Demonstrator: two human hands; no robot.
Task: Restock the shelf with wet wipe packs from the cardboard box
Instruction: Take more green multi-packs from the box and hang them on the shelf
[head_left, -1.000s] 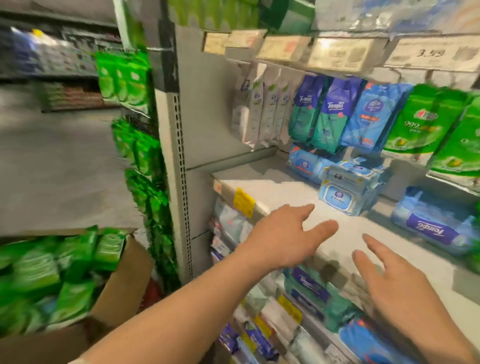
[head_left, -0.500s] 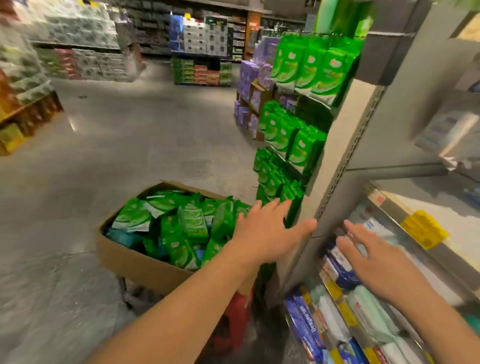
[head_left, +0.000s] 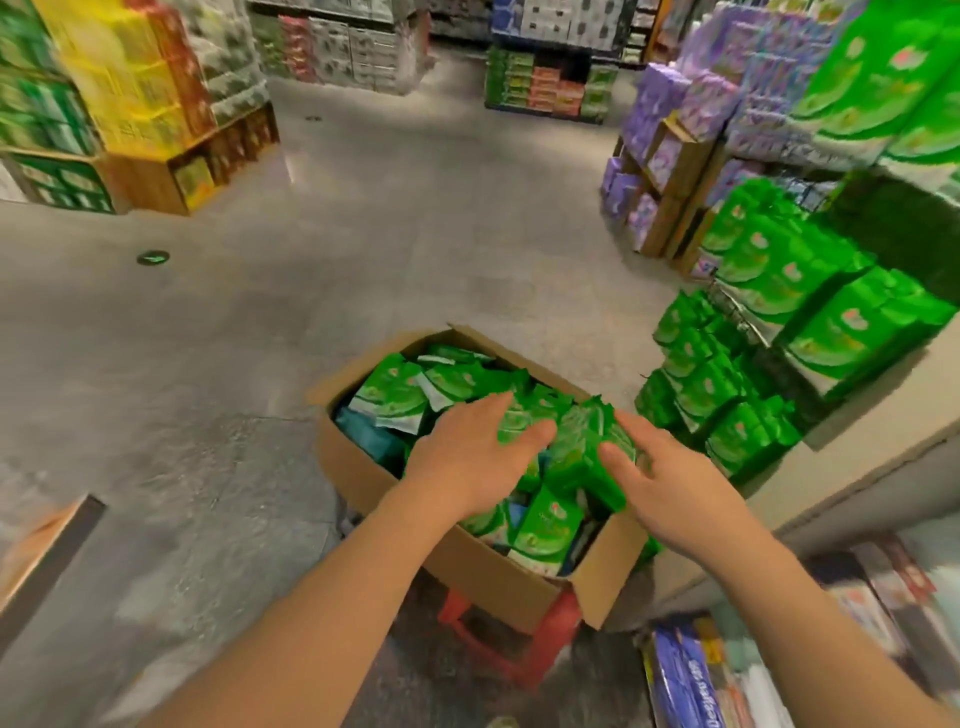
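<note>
The view swings from the shelf to the box (head_left: 483, 566). Both hands, left (head_left: 470, 457) and right (head_left: 675, 488), leave the shelf and now reach over the packs (head_left: 566, 431) in it, fingers spread.

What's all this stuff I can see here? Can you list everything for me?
cardboard box: one, brown, centre, on a red stool
red stool: one, under the box
wet wipe packs: many, green, filling the box
shelf packs: many, green, on the rack at right
purple packs: many, far right display
yellow cartons: stacked, far left
floor: grey, open aisle
left hand: fingers spread over the box's packs
right hand: fingers spread over the box's packs
</note>
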